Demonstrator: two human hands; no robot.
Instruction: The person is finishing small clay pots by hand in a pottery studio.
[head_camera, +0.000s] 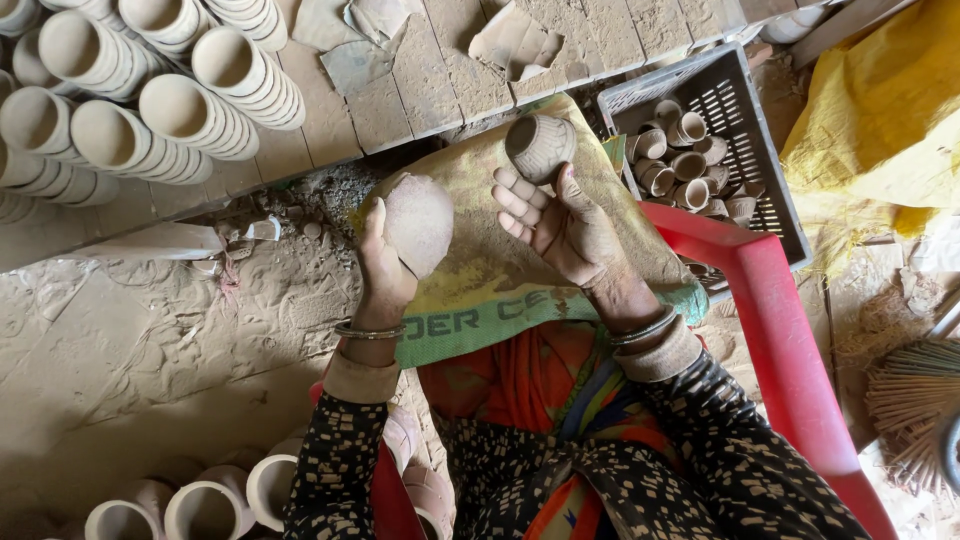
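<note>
The left hand (383, 262) grips a rounded, dusty unfired clay cup (418, 222) by its base; the right hand (560, 222) pinches another small ribbed clay cup (540, 146) at its fingertips, both above the sack-covered lap. They look light, brittle, best held by the body, not the rim

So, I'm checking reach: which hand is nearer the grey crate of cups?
Right. The right hand sits just beside the grey crate; the left hand is farther, across the sack.

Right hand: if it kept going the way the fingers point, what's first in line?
The right hand already holds a small clay cup. Past it, probably the wooden planks, though depth is unclear.
</note>
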